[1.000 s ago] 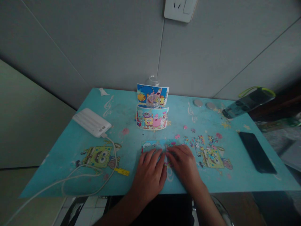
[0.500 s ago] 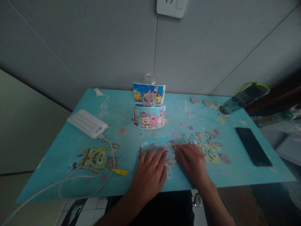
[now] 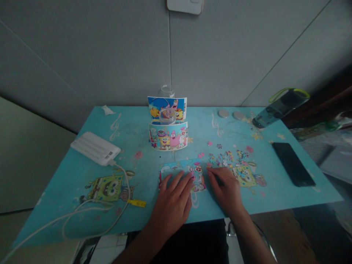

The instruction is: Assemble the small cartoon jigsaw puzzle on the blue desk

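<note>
A small jigsaw puzzle (image 3: 198,179) with cartoon figures lies on the blue table, its lower left part covered by my left hand (image 3: 174,194). That hand rests flat with its fingers spread over the picture. Just past the puzzle's right edge is my right hand (image 3: 225,187), its thumb and forefinger drawn together at the tips. Whatever is between them, if anything, is too small to make out. Loose puzzle pieces (image 3: 225,158) lie in a heap beyond the right hand, with a few single pink ones (image 3: 201,155) farther left.
Two printed picture cards (image 3: 168,137) stand curved around clear plastic tubes (image 3: 167,115) at the back. A white power bank (image 3: 95,147) with a cable is on the left. To the right are a black phone (image 3: 293,164), a water bottle (image 3: 279,108) and two round lids (image 3: 223,113).
My right hand has moved right, off the puzzle's right edge, uncovering more of the picture there. My left hand stays on the puzzle. The view has shifted slightly.
</note>
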`<move>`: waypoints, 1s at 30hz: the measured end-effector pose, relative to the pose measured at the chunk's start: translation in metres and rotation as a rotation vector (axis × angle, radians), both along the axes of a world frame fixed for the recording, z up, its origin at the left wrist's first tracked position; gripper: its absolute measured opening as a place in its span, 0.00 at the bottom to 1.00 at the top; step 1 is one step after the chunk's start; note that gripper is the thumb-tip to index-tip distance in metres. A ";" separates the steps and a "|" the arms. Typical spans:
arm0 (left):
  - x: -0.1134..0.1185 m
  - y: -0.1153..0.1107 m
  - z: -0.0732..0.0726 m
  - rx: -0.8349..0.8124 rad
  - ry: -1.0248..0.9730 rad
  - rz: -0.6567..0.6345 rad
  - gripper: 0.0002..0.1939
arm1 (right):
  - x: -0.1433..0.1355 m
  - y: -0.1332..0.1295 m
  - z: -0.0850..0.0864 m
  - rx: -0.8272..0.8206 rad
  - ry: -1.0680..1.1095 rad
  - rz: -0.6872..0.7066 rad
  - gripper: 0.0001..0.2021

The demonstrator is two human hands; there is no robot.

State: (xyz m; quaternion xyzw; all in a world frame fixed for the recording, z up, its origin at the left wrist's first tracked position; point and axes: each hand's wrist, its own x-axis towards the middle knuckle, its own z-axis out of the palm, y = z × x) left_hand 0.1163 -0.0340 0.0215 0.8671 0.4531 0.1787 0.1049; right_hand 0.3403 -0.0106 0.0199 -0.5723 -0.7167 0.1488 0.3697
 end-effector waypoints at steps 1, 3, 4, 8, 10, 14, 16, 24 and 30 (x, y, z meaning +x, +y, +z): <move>0.000 0.000 0.000 -0.004 0.002 0.000 0.24 | 0.000 0.000 0.000 -0.003 0.004 -0.002 0.08; 0.000 0.001 0.000 -0.011 0.005 0.001 0.23 | 0.001 0.000 0.000 -0.008 0.013 -0.007 0.08; 0.000 0.001 0.000 -0.013 0.006 0.002 0.23 | 0.001 -0.001 0.000 -0.008 0.016 -0.006 0.09; 0.000 0.000 -0.001 -0.006 0.005 0.011 0.22 | -0.001 -0.001 0.002 -0.010 0.001 0.037 0.09; 0.001 0.000 -0.001 0.001 0.000 0.021 0.22 | -0.002 0.000 0.004 -0.014 -0.010 0.076 0.09; 0.001 0.000 -0.001 0.011 -0.004 0.028 0.21 | -0.002 0.001 0.006 -0.029 -0.017 0.124 0.09; 0.001 0.001 -0.001 0.013 -0.002 0.024 0.21 | -0.003 0.001 0.005 -0.034 -0.029 0.125 0.10; 0.002 0.003 -0.002 0.081 -0.042 0.000 0.20 | -0.036 -0.001 0.010 -0.131 -0.241 0.059 0.09; 0.002 0.004 -0.003 0.101 -0.054 -0.016 0.21 | -0.051 -0.002 0.018 -0.165 -0.338 -0.044 0.08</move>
